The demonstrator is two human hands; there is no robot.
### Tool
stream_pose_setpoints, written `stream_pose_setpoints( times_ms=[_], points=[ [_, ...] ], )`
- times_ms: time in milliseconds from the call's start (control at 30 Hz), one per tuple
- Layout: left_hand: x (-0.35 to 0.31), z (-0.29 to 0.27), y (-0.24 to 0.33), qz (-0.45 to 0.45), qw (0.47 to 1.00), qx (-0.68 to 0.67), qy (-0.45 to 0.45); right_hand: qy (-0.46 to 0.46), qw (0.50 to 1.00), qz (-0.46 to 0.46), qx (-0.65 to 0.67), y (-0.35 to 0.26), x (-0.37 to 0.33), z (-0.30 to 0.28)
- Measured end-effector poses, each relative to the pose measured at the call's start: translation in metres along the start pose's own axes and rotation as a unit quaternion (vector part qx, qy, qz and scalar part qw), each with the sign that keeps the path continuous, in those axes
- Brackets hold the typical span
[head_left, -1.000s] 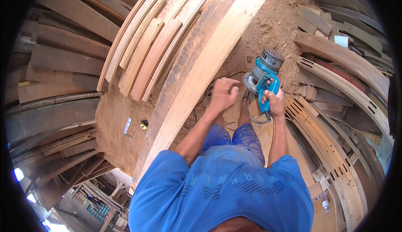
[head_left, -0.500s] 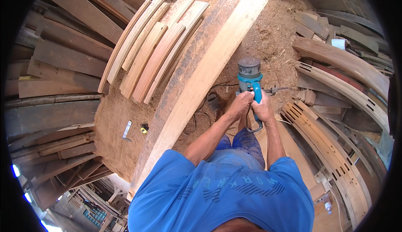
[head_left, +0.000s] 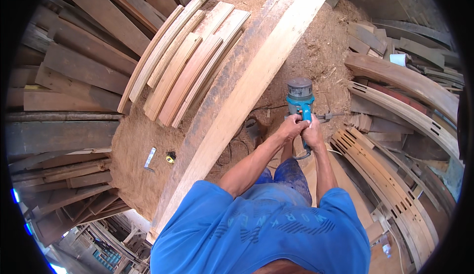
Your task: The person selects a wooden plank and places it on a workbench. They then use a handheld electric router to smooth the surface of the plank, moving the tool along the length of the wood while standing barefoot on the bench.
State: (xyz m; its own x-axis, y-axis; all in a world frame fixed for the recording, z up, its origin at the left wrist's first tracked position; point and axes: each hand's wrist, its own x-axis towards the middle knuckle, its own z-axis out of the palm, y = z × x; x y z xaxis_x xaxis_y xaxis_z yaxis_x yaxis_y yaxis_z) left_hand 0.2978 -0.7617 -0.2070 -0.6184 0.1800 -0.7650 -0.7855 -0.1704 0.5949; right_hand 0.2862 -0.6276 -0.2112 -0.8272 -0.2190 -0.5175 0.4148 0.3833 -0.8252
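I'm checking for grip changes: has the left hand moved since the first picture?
Yes: the left hand has moved rightward, away from the long pale board, to the handle of the blue power tool, beside the right hand.

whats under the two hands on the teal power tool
Under the left hand and right hand is the teal handle of the power tool; its upper end and the cord show, but the covered part cannot be seen.
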Motion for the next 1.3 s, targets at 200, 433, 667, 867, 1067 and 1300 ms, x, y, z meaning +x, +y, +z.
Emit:
stream_pose_setpoints(
  times_ms=[200,433,667,867,1067,1300],
  points=[
    [-0.027,-0.007,0.051,0.211,0.912,0.284,0.206,0.049,0.97,0.09,0.22,-0.002,0.01,0.004],
    [-0.058,-0.048,0.044,0.346,0.829,0.324,0.296,0.055,0.927,0.083,0.363,-0.01,0.005,-0.012],
    [-0.075,-0.075,0.036,0.375,0.768,0.448,0.264,-0.01,0.95,0.063,0.305,-0.035,-0.02,-0.029],
    [-0.036,-0.034,0.093,0.51,0.719,0.472,-0.018,-0.088,0.968,0.066,0.226,-0.076,-0.059,-0.055],
    [-0.047,-0.019,0.123,0.464,0.651,0.591,-0.103,-0.114,0.963,0.08,0.232,-0.096,-0.084,-0.062],
    [-0.038,-0.02,0.099,0.523,0.595,0.604,-0.083,-0.117,0.969,0.078,0.203,-0.102,-0.088,-0.046]
  ],
)
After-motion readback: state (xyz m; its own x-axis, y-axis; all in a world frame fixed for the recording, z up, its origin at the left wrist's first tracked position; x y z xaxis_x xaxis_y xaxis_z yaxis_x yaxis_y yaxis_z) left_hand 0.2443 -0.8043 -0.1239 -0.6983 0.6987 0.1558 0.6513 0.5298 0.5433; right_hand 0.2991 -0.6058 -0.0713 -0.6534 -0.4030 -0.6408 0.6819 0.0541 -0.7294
